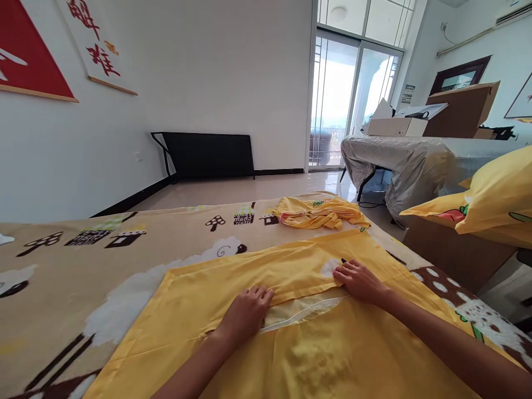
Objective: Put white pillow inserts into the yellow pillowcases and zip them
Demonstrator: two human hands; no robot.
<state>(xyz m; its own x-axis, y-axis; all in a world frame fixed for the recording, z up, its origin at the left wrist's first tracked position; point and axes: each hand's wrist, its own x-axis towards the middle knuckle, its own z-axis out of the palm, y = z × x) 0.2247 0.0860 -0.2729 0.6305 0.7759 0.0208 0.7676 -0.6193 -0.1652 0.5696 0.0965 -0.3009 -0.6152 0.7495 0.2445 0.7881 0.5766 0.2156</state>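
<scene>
A yellow pillowcase [199,310] lies spread out in front of me. Across its middle runs an opening with a white edge strip [299,317], and the lower layer shows through it. My left hand [247,311] rests at the left end of the opening, its fingers curled over the fabric edge. At the opening's right end, my right hand [358,281] is closed on the same edge. A small dark tip [343,260] pokes out beside the right fingers; I cannot tell what it is. Both sets of fingertips are partly hidden.
The pillowcase lies on a beige patterned blanket [137,260]. Beyond it is a crumpled yellow cloth [320,212]. Stuffed yellow pillows [494,194] sit at the right. Behind them, a plastic-covered table [399,158] carries boxes [461,113]. A black folded frame [210,155] leans against the wall.
</scene>
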